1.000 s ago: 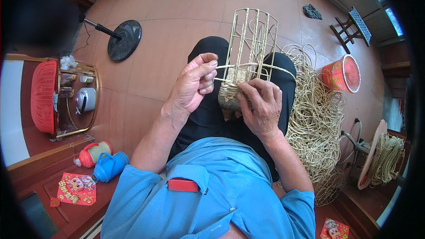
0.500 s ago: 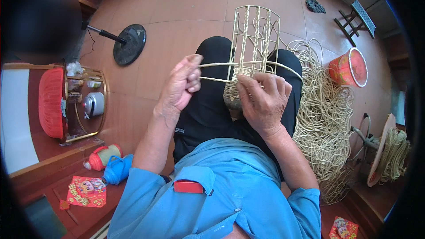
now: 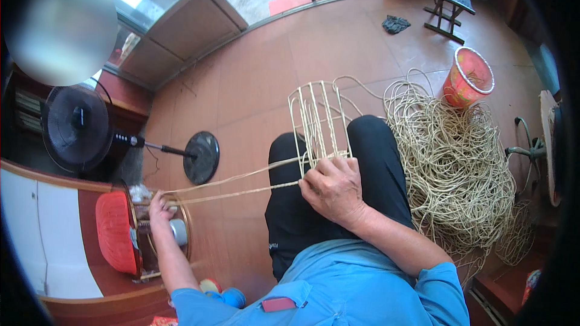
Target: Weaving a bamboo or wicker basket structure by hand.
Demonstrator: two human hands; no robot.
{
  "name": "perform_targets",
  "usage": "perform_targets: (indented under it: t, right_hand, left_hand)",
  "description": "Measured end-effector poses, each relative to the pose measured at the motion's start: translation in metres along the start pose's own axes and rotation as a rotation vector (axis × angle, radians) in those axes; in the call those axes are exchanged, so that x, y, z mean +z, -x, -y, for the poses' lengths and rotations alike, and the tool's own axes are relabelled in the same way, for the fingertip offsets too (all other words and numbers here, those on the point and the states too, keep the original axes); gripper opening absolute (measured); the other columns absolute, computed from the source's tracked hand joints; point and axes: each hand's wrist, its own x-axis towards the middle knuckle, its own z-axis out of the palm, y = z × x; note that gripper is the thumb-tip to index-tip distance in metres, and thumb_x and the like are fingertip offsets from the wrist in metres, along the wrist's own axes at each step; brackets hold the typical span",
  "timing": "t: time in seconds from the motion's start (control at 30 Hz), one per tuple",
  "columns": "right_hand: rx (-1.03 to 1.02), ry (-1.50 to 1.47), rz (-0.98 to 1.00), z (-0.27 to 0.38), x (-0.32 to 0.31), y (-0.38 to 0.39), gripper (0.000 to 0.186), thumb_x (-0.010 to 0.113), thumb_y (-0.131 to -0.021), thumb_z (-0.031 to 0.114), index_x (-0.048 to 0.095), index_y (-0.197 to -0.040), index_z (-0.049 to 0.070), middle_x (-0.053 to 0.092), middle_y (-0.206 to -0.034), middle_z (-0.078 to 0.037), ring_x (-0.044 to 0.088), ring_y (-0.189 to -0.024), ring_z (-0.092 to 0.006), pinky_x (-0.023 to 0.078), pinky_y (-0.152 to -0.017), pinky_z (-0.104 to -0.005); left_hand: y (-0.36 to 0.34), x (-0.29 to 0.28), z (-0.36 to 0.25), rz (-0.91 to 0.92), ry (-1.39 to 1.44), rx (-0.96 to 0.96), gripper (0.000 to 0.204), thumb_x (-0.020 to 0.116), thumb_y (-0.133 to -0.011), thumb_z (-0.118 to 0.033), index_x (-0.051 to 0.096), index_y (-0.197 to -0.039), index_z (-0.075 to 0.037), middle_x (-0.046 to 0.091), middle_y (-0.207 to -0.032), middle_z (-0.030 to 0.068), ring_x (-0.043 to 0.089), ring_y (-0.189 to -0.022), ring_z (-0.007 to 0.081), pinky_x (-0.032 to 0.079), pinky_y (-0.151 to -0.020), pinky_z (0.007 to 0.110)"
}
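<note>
A narrow frame (image 3: 312, 122) of pale rods, some wrapped in twisted cord, stands out from between my knees. My right hand (image 3: 336, 192) is closed on its near end, covering most of the woven part. From there two strands of pale cord (image 3: 241, 192) run taut to the left. My left hand (image 3: 161, 207), arm stretched far out to the left, is closed around the far end of these strands. On the floor to the right lies a big tangled heap of the same cord (image 3: 453, 169), with a length leading toward the frame.
A standing fan (image 3: 77, 128) with a round black base (image 3: 201, 158) is at the left, near a rack with a red basin (image 3: 113, 233). A red bucket (image 3: 457, 87) stands behind the heap. Farther back are a small folding stool (image 3: 448, 9) and a dark crumpled cloth (image 3: 396, 24).
My left hand has swung from beside the frame far out to the left, drawing the cord into a long taut loop. My right hand stays at the frame. The view has shifted, showing the doorway.
</note>
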Motion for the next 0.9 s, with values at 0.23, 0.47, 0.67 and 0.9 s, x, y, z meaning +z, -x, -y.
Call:
perform_targets:
  t: [0.23, 0.47, 0.67, 0.9]
  right_hand:
    - [-0.01, -0.055, -0.034, -0.002, 0.006, -0.007, 0.018, 0.079, -0.089, 0.022, 0.068, -0.078, 0.013, 0.063, -0.088, -0.006, 0.063, -0.088, -0.0285, 0.045, -0.084, -0.0471]
    - [-0.042, -0.006, 0.037, -0.001, 0.005, -0.02, 0.019, 0.082, -0.087, 0.022, 0.067, -0.078, 0.015, 0.062, -0.086, -0.002, 0.062, -0.087, -0.0259, 0.042, -0.082, -0.0448]
    - [0.004, 0.04, 0.068, 0.001, 0.004, -0.011, 0.02, 0.084, -0.09, 0.028, 0.071, -0.08, 0.017, 0.062, -0.086, -0.001, 0.061, -0.087, -0.0246, 0.041, -0.081, -0.0436]
    - [0.023, 0.003, 0.102, 0.001, -0.007, -0.013, 0.015, 0.085, -0.092, 0.026, 0.075, -0.099, 0.017, 0.067, -0.09, -0.002, 0.065, -0.087, -0.0245, 0.043, -0.082, -0.0428]
  left_hand:
    - [-0.025, -0.127, -0.04, -0.512, -1.202, 1.13, 0.039, 0.08, -0.1, -0.044, 0.081, -0.108, -0.005, 0.081, -0.095, 0.0093, 0.076, -0.09, 0.0377, 0.062, -0.082, 0.043]
    - [0.33, 0.244, 0.12, 0.835, -0.444, 0.172, 0.034, 0.068, -0.114, -0.034, 0.074, -0.12, -0.001, 0.078, -0.099, 0.0053, 0.07, -0.07, 0.011, 0.061, -0.061, 0.026]
    - [0.356, 0.31, 0.157, 0.808, -0.018, 0.201, 0.025, 0.072, -0.111, -0.023, 0.074, -0.12, 0.001, 0.075, -0.096, 0.0034, 0.068, -0.072, 0.0058, 0.057, -0.06, 0.022]
    - [0.36, 0.311, 0.165, 0.84, 0.041, 0.189, 0.018, 0.074, -0.11, -0.019, 0.074, -0.117, -0.003, 0.072, -0.089, -0.0022, 0.063, -0.072, 0.0036, 0.053, -0.063, 0.02]
